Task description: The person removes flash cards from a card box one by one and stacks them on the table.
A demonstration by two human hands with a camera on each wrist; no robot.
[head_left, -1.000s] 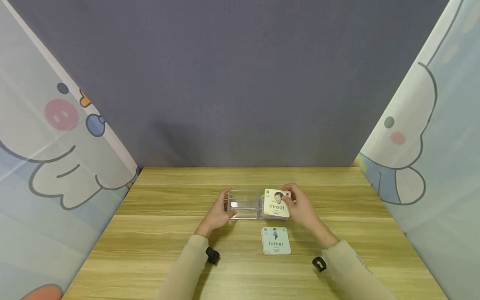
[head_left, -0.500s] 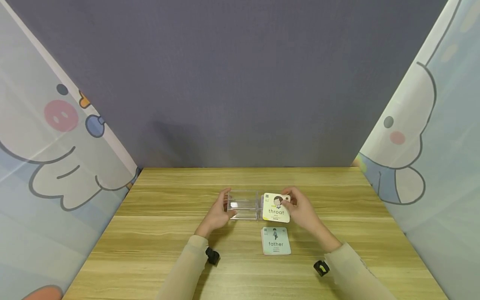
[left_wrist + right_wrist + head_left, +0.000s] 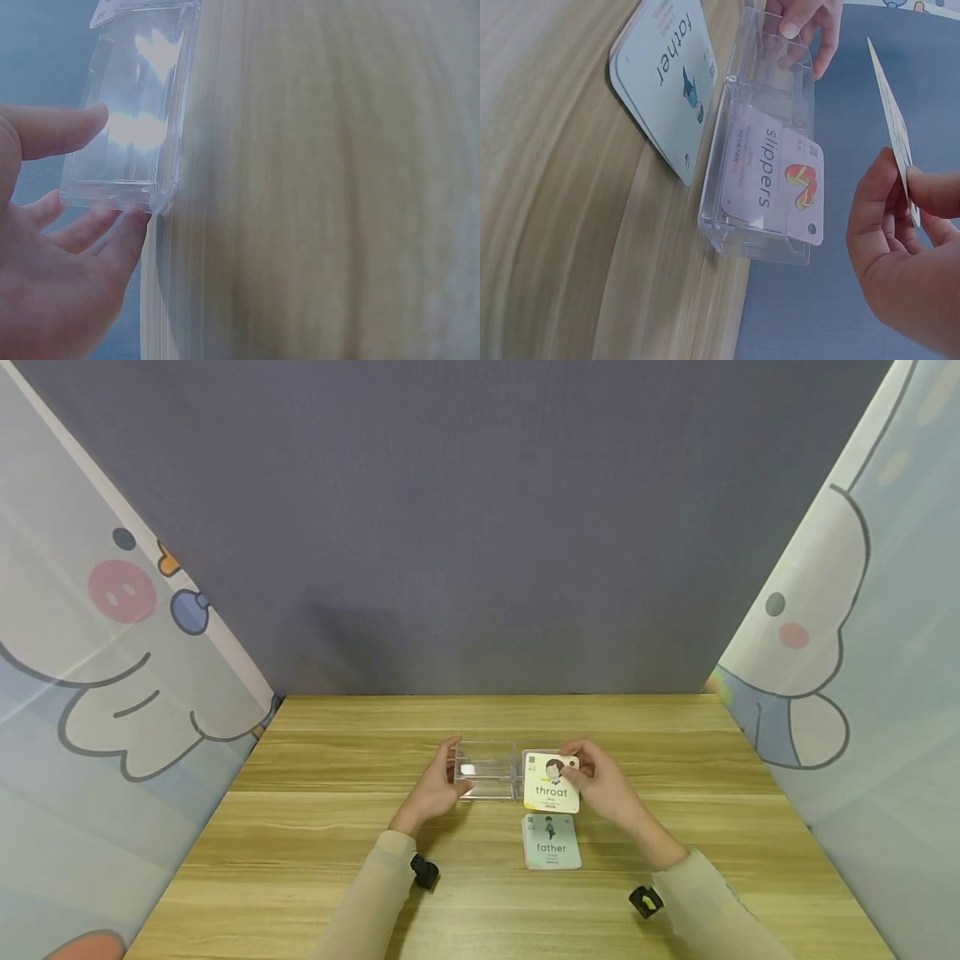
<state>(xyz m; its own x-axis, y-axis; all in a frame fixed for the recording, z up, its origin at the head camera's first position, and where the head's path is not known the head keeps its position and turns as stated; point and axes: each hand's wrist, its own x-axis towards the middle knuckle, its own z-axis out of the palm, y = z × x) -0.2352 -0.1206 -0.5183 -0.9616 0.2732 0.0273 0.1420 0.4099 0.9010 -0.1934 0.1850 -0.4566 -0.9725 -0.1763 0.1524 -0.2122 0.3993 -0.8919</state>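
Note:
A yellow flash card (image 3: pixel 551 797) with the word "throat" is pinched between the thumb and fingers of my right hand (image 3: pixel 609 785). It is held above the right part of a clear plastic box (image 3: pixel 486 760) with two compartments. In the right wrist view, a lilac "slippers" card (image 3: pixel 769 176) leans in the compartment at that end, clear of the held card (image 3: pixel 892 120). My left hand (image 3: pixel 435 787) holds the box's left end, thumb at the front and fingers around the end wall. A pale green "father" card (image 3: pixel 552 842) tops a small stack on the table, in front of the box.
The wooden table (image 3: pixel 337 860) ends at a dark grey panel (image 3: pixel 480 568) at the back. Cartoon-printed curtains (image 3: pixel 82 635) stand on both sides. Each wrist has a small black camera (image 3: pixel 425 872) strapped on.
My right hand has brought the "throat" card lower and a little nearer to me, toward the "father" stack. The left hand, the box and the stack stay in place.

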